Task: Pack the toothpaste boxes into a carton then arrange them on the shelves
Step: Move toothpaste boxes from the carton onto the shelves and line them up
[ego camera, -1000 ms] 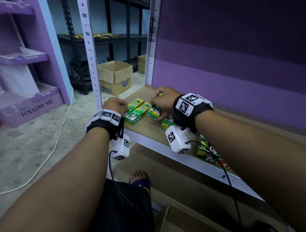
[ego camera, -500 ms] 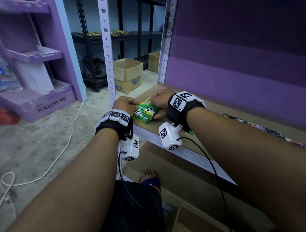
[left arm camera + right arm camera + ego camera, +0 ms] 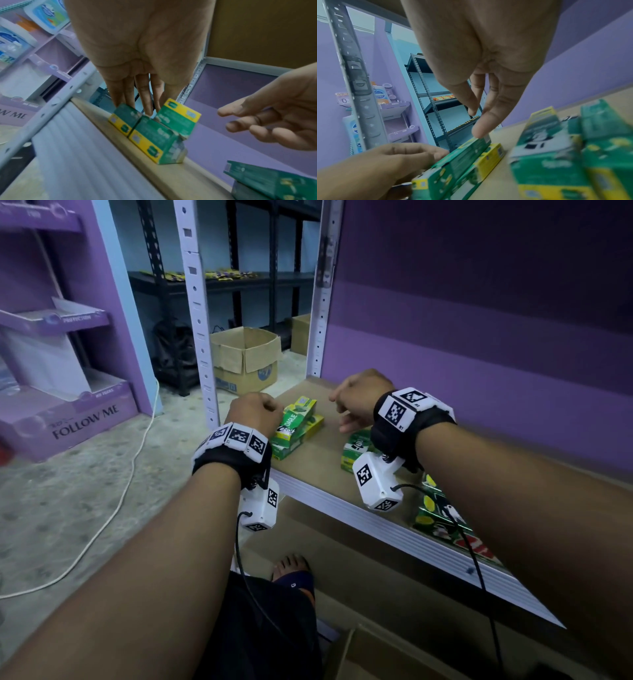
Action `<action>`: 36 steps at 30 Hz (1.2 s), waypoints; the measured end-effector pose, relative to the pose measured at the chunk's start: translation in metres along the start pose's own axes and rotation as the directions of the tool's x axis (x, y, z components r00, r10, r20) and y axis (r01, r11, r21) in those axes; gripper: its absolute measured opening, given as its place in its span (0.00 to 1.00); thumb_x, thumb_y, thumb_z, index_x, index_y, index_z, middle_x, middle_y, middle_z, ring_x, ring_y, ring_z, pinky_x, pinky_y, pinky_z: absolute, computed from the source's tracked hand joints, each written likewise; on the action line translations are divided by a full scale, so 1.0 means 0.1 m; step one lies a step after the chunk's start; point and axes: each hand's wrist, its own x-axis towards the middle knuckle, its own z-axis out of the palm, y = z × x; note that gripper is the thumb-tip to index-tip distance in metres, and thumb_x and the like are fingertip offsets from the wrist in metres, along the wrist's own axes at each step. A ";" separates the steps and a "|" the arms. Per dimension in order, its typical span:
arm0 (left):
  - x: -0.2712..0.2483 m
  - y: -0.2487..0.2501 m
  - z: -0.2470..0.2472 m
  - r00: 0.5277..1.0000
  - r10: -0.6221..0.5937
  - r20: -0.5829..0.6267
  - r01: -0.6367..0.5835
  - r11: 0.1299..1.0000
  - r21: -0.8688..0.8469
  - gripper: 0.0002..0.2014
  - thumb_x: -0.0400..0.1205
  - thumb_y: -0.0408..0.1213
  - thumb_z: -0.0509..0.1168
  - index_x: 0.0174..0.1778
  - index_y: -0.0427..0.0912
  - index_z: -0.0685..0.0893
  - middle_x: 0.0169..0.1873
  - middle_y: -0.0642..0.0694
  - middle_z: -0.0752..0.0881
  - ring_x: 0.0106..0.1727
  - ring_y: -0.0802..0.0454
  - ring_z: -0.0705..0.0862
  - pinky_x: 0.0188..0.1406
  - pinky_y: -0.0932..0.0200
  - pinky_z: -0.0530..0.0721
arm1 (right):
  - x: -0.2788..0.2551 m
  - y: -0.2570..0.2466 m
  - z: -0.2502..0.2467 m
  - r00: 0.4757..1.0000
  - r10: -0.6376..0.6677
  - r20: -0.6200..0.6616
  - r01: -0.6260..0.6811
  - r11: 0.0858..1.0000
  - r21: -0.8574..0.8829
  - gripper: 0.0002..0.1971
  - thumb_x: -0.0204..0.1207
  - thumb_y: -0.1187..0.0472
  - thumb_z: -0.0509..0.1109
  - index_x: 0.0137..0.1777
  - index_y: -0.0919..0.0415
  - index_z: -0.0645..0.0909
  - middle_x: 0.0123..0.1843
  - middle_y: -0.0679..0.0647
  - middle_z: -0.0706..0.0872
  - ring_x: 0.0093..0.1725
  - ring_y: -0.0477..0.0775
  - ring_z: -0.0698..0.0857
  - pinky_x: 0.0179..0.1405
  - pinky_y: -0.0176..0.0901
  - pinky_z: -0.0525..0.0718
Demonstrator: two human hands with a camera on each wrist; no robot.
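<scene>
three toothpaste boxes [image 3: 154,129] under left hand [image 3: 255,414] fingertips; right hand [image 3: 359,397] slack, empty; carton [image 3: 245,359] behind.

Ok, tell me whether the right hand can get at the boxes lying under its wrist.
Probably yes. The right hand hangs open and holds nothing, and the second group of toothpaste boxes lies on the shelf directly beneath its wrist, nothing covering them. The left hand is busy with the other stack.

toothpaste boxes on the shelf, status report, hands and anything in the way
Left hand fingertips on the toothpaste boxes at the shelf end. Right hand open, off them. More boxes beside, nothing blocking.
</scene>
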 end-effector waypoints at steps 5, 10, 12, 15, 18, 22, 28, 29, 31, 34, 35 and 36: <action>-0.02 0.26 0.12 0.992 0.125 0.031 -0.126 0.991 0.033 0.09 0.81 0.40 0.68 0.51 0.45 0.92 0.48 0.46 0.91 0.50 0.48 0.87 0.51 0.58 0.85 | -0.32 0.07 -0.35 0.996 0.040 -0.080 -0.045 0.997 -0.058 0.10 0.75 0.68 0.68 0.52 0.68 0.87 0.33 0.61 0.87 0.29 0.64 0.89 0.36 0.63 0.92; -0.10 0.58 0.32 0.963 0.242 0.116 -0.244 0.970 0.008 0.07 0.79 0.41 0.71 0.51 0.47 0.90 0.48 0.49 0.90 0.51 0.52 0.87 0.51 0.62 0.81 | -0.47 0.21 -0.63 0.995 0.033 -0.093 -0.055 0.967 -0.247 0.13 0.76 0.65 0.64 0.52 0.68 0.89 0.46 0.65 0.92 0.43 0.66 0.93 0.48 0.59 0.92; -0.15 0.69 0.43 0.948 0.274 0.164 -0.279 0.960 0.009 0.07 0.79 0.42 0.72 0.51 0.48 0.90 0.47 0.50 0.90 0.51 0.51 0.87 0.51 0.62 0.82 | -0.52 0.26 -0.72 0.996 0.024 -0.088 -0.053 0.938 -0.341 0.13 0.76 0.65 0.63 0.52 0.66 0.90 0.47 0.63 0.92 0.45 0.64 0.93 0.51 0.57 0.91; -0.22 0.78 0.58 0.924 0.275 0.264 -0.303 0.950 0.071 0.15 0.76 0.49 0.75 0.57 0.50 0.88 0.48 0.51 0.88 0.50 0.50 0.86 0.49 0.63 0.78 | -0.59 0.32 -0.82 0.995 0.027 -0.098 -0.065 0.909 -0.413 0.14 0.78 0.65 0.64 0.57 0.65 0.89 0.51 0.61 0.91 0.47 0.62 0.91 0.53 0.54 0.90; -0.26 0.82 0.69 0.896 0.251 0.366 -0.325 0.933 0.156 0.26 0.71 0.55 0.78 0.63 0.49 0.86 0.51 0.49 0.86 0.56 0.49 0.85 0.54 0.59 0.81 | -0.65 0.37 -0.89 0.993 0.029 -0.118 -0.082 0.876 -0.475 0.15 0.81 0.63 0.63 0.60 0.67 0.87 0.58 0.64 0.89 0.55 0.65 0.89 0.58 0.56 0.88; -0.25 0.84 0.73 0.898 0.206 0.390 -0.301 0.932 0.202 0.29 0.69 0.55 0.80 0.65 0.50 0.85 0.58 0.46 0.85 0.56 0.48 0.85 0.47 0.59 0.82 | -0.71 0.41 -0.94 0.993 0.047 -0.108 -0.096 0.860 -0.501 0.15 0.82 0.62 0.61 0.61 0.66 0.85 0.59 0.63 0.87 0.57 0.66 0.87 0.60 0.53 0.86; -0.19 0.76 0.67 0.943 0.159 0.292 -0.215 0.962 0.170 0.19 0.72 0.44 0.78 0.59 0.49 0.88 0.53 0.46 0.89 0.50 0.48 0.87 0.48 0.60 0.83 | -0.74 0.48 -0.95 0.994 0.056 -0.095 -0.095 0.871 -0.481 0.13 0.81 0.62 0.62 0.58 0.64 0.87 0.58 0.61 0.87 0.49 0.64 0.87 0.55 0.53 0.89; -0.18 0.73 0.64 0.951 0.148 0.270 -0.201 0.962 0.183 0.18 0.73 0.43 0.77 0.58 0.50 0.89 0.53 0.45 0.89 0.52 0.47 0.87 0.50 0.60 0.83 | -0.75 0.47 -0.94 0.995 0.058 -0.085 -0.092 0.867 -0.490 0.13 0.81 0.63 0.62 0.58 0.63 0.87 0.59 0.61 0.87 0.51 0.64 0.87 0.56 0.53 0.89; -0.14 0.68 0.59 0.963 0.123 0.239 -0.176 0.960 0.216 0.17 0.73 0.42 0.77 0.58 0.51 0.89 0.56 0.45 0.88 0.53 0.45 0.87 0.53 0.58 0.84 | -0.76 0.45 -0.93 0.996 0.063 -0.064 -0.086 0.862 -0.500 0.13 0.80 0.63 0.63 0.58 0.62 0.87 0.59 0.60 0.86 0.53 0.63 0.88 0.56 0.53 0.89; -0.09 0.59 0.51 0.974 0.105 0.202 -0.159 0.949 0.273 0.17 0.73 0.41 0.75 0.59 0.53 0.88 0.60 0.44 0.87 0.56 0.43 0.86 0.52 0.58 0.82 | -0.76 0.42 -0.90 0.997 0.059 -0.046 -0.074 0.850 -0.522 0.13 0.79 0.65 0.63 0.58 0.61 0.87 0.58 0.60 0.87 0.51 0.62 0.88 0.54 0.53 0.89; -0.08 0.57 0.49 0.976 0.105 0.191 -0.158 0.945 0.286 0.18 0.74 0.41 0.75 0.60 0.54 0.88 0.60 0.44 0.86 0.56 0.43 0.86 0.50 0.59 0.81 | -0.76 0.41 -0.89 0.998 0.053 -0.038 -0.065 0.840 -0.539 0.14 0.80 0.65 0.62 0.58 0.61 0.87 0.58 0.60 0.88 0.51 0.62 0.88 0.55 0.53 0.89; -0.07 0.55 0.47 0.978 0.106 0.179 -0.157 0.941 0.300 0.18 0.74 0.41 0.74 0.60 0.54 0.88 0.61 0.44 0.86 0.55 0.43 0.86 0.48 0.60 0.79 | -0.76 0.40 -0.88 0.999 0.045 -0.027 -0.052 0.825 -0.563 0.14 0.80 0.65 0.62 0.59 0.62 0.87 0.59 0.60 0.88 0.52 0.62 0.88 0.56 0.52 0.88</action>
